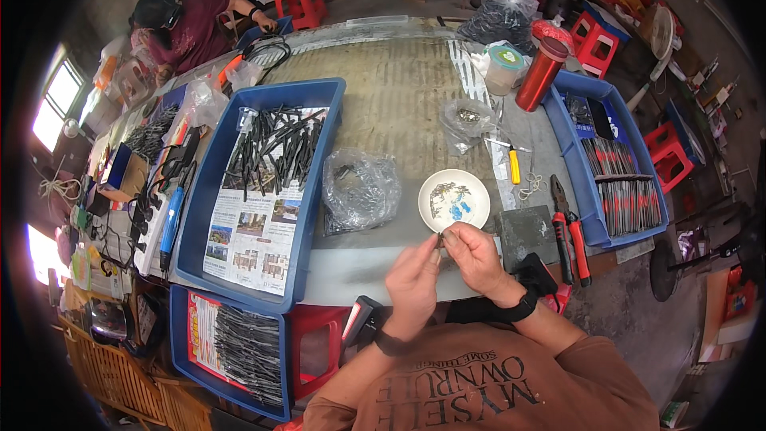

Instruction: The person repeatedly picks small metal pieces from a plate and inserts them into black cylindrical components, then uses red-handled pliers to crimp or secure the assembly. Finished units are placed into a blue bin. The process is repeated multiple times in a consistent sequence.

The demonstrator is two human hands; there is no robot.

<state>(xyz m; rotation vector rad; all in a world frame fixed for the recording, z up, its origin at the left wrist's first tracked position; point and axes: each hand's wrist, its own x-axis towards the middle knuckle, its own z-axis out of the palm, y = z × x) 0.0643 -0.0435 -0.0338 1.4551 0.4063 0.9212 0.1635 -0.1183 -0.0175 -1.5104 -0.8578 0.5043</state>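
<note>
**Small piece in both hands, just over the white bowl's near rim; batch looks part-way**

Head view: left hand [412, 281] and right hand [476, 257] meet at the near edge of the white bowl [459, 175] on the worktop [383, 124]. Fingers of both pinched together at the tips, apparently on one small dark piece [440, 239]; too small to identify.

Bowl holds loose blue bits [460, 211] and grey bits [439, 201], so my read is stock remains.

Upper-left blue tray [239, 295]: black strips [275, 140] lying loose and crossed on newsprint. Lower-left blue tray [179, 335]: black strips lined up in a dense stack. Right blue tray [568, 140]: red-and-black pieces [626, 207] in two neat rows.

Judgement: the ordered trays suggest much is sorted, the loose pile less so. Can't tell which trays are finished, or whether the piece in hand is done.
</note>
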